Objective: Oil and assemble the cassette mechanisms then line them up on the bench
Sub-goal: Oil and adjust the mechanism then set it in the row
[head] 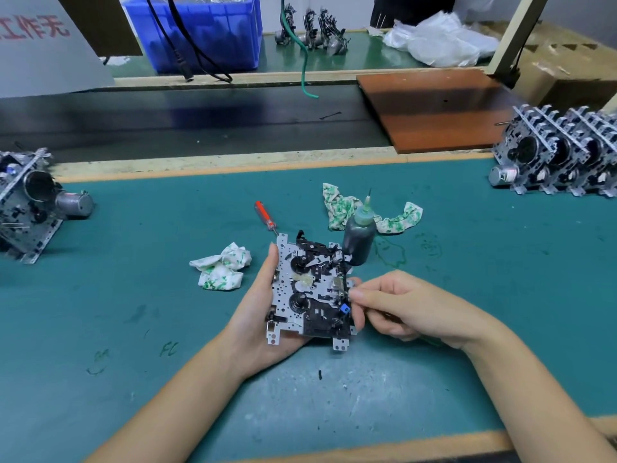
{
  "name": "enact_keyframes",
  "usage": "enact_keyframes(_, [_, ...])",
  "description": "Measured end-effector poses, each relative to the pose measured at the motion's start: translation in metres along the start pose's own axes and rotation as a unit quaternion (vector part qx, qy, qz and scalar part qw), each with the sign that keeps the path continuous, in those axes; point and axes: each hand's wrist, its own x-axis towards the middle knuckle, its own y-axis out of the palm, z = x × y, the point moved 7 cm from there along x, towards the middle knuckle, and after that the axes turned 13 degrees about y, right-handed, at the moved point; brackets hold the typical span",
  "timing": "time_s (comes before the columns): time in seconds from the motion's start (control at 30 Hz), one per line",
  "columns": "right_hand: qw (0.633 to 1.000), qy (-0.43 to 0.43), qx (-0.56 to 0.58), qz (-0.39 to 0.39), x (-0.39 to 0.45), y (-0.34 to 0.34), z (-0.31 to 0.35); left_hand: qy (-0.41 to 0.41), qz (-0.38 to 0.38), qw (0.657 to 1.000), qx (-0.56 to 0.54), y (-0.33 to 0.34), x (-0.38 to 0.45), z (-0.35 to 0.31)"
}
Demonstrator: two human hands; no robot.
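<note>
Centrally, left hand [263,315] cradles perforated metal mechanism [310,292] (right hand [397,305] pinching its edge).

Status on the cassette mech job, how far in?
Done: a row of mechanisms stands lined up at the bench's right edge. In hand: left hand holds one mechanism; right hand pinches at its right edge. Left: units at far left; oil bottle stands unused.

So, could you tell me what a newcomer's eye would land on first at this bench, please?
First, the cassette mechanism at the centre, held in the left hand while the right hand pinches at its right edge. Just behind it stands a dark oil bottle with a needle tip, between oil-stained rags. A row of mechanisms stands at the bench's far right.
</note>
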Motion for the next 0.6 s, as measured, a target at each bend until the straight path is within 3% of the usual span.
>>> enact_keyframes(0.6, [1.000, 0.008, 0.023, 0.010, 0.0022, 0.0017, -0.0040, -0.004, 0.028, 1.000, -0.009, 0.0057, -0.0008, -0.0007])
